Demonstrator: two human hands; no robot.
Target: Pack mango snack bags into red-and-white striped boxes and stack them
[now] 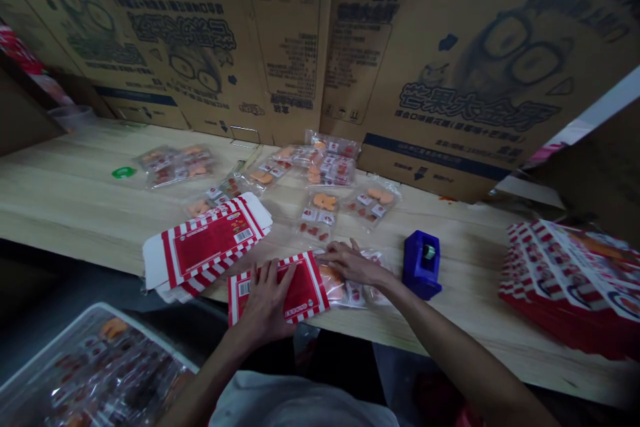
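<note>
My left hand [270,300] lies across a flat red carton [306,287] with red-and-white striped edges, its fingers over the top and holding it near the table's front edge. At the carton's right end, my right hand [347,261] has its fingers on a clear packet of gummy candy [334,281] with orange pieces inside. Part of that packet sits at the carton's end; how far it reaches inside is hidden. More clear packets lie under and beside my right wrist. To the left rests a stack of flattened striped cartons [210,240].
Several candy packets [315,215] are spread over the wooden table [470,247]. A blue tape dispenser [421,265] stands right of my right hand. Filled striped boxes [570,287] are stacked far right. A white tub [100,310] of packets is lower left. Large cardboard boxes [290,33] line the back.
</note>
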